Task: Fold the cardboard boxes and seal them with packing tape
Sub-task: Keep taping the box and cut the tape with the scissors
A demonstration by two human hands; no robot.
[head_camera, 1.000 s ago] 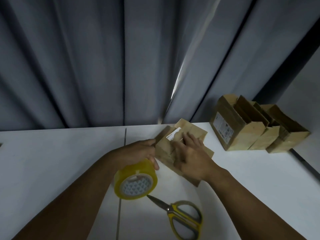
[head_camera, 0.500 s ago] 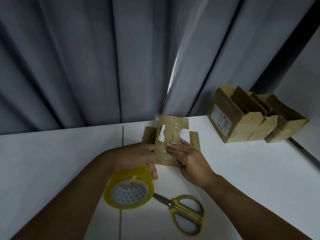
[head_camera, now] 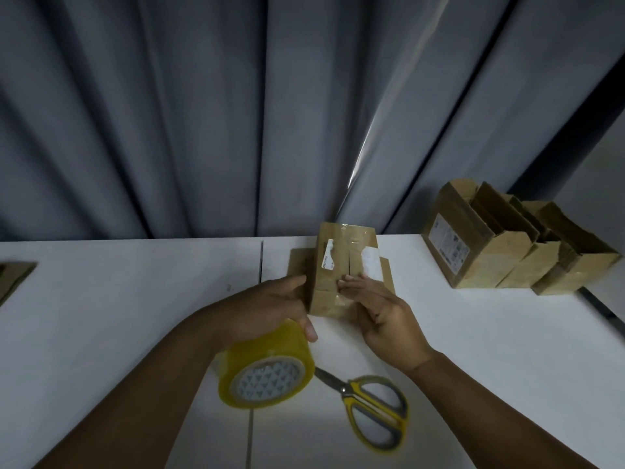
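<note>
on the bench [head_camera: 135, 299] sits the cardboard box [head_camera: 341, 265], right hand [head_camera: 382, 313] pressing its flaps flat-fingered, left hand [head_camera: 270, 309] gripping the tape roll [head_camera: 267, 370]; easing off could let flaps spring apart, skewing the seal.

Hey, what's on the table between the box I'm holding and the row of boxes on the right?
Nothing: in the head view, only bare white table separates the held box from the row of boxes.

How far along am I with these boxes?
Done: three boxes stand folded at the right, tops open. In hand: your right hand presses the seam of a fourth box while the left hand grips the tape. Left: probably cutting with the scissors, and flat cardboard far left.
</note>
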